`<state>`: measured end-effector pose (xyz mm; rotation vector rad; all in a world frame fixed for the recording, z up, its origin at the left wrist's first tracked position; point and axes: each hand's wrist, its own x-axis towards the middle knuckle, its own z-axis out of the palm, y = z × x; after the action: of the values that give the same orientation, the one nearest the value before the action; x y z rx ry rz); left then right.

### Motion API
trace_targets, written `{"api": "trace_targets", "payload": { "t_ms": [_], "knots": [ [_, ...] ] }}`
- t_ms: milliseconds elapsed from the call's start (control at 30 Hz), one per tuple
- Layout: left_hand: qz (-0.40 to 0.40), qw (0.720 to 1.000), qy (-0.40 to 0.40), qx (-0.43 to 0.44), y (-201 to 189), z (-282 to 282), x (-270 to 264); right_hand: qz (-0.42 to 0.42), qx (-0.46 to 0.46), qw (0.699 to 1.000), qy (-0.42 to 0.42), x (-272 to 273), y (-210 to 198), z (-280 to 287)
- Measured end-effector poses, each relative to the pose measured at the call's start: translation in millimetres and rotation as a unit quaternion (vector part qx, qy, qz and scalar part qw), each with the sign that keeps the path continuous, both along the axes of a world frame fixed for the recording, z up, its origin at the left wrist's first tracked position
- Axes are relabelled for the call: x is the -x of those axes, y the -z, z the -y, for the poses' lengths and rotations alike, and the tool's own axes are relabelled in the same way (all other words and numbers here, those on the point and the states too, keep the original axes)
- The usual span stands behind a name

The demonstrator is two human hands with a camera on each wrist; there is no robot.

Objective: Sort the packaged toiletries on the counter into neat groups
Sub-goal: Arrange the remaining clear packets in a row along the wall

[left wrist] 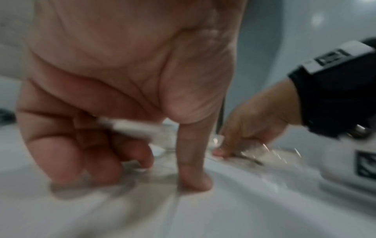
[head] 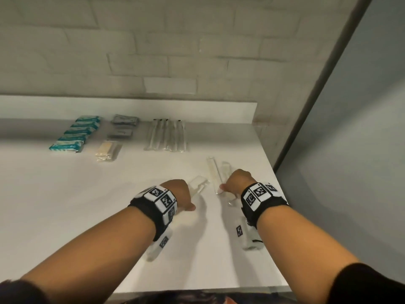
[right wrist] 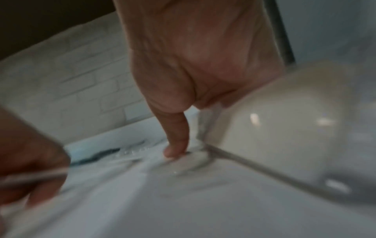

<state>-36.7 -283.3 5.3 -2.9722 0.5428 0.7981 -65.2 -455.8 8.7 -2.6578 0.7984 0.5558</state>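
Note:
Near the counter's point(head: 109, 194) front right, my left hand point(head: 186, 195) grips a small clear packet point(head: 198, 183); in the left wrist view its curled fingers point(left wrist: 97, 153) close on that packet point(left wrist: 130, 127) while the thumb points down at the counter. My right hand point(head: 231, 186) pinches the near end of a long clear packet point(head: 213, 174), with another clear packet point(head: 226, 170) beside it. The right wrist view is blurred; the thumb point(right wrist: 176, 141) presses a crinkly clear wrapper point(right wrist: 189, 161).
Sorted rows lie along the back: teal packets point(head: 74, 133), grey packets point(head: 123, 126), beige packets point(head: 108, 151) and long clear packets point(head: 167, 136). The counter's right edge point(head: 278, 194) runs just past my right hand, by a grey panel point(head: 350, 150).

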Motion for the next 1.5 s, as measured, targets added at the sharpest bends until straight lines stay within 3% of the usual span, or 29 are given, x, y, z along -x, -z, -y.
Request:
{"api": "trace_targets", "payload": {
  "t_ms": [167, 367, 567, 667, 833, 933, 1100, 1267, 1333, 1400, 1500],
  "knots": [
    [-0.008, 1.000, -0.014, -0.014, -4.2, -24.1, -20.6, -0.053, 0.046, 0.996, -0.058, -7.6, -10.6, -12.2],
    [-0.026, 0.999, -0.030, -0.012, -5.9, -42.5, -40.2, -0.092, 0.047, 0.994, -0.046, -12.5, -15.6, -21.3],
    [-0.039, 0.999, -0.008, -0.005, 2.2, -46.8, -46.1, -0.025, 0.049, 0.998, -0.028, -27.8, -24.9, -23.7],
    [-0.036, 0.999, 0.014, -0.002, 3.8, -49.8, -48.6, -0.036, 0.028, 0.997, -0.057, -30.4, -18.3, -49.5],
    [-0.039, 0.998, 0.040, 0.027, 9.7, -56.5, -53.0, -0.027, -0.026, 0.999, -0.021, -35.9, -8.1, -64.0],
    [-0.036, 0.997, 0.050, 0.046, 14.3, -59.6, -55.2, -0.073, 0.020, 0.996, -0.037, -36.3, -14.6, -65.1],
    [-0.019, 0.996, 0.071, 0.057, 18.0, -62.1, -53.3, -0.060, 0.058, 0.993, -0.080, -33.7, -10.6, -69.6],
    [0.008, 0.992, 0.071, 0.102, 10.8, -55.5, -51.9, 0.018, -0.026, 0.998, 0.063, -33.4, -12.1, -34.8],
    [0.014, 0.989, 0.067, 0.135, 5.5, -47.4, -56.3, 0.070, -0.011, 0.993, 0.091, -31.0, -11.0, -17.1],
    [0.032, 0.984, 0.070, 0.160, -1.7, -36.4, -63.5, 0.153, -0.002, 0.988, 0.026, -30.0, -14.3, -5.3],
    [0.037, 0.974, 0.099, 0.201, -16.5, -9.1, -72.2, 0.197, -0.007, 0.963, -0.181, -29.7, -27.8, -0.6]
  ]
}}
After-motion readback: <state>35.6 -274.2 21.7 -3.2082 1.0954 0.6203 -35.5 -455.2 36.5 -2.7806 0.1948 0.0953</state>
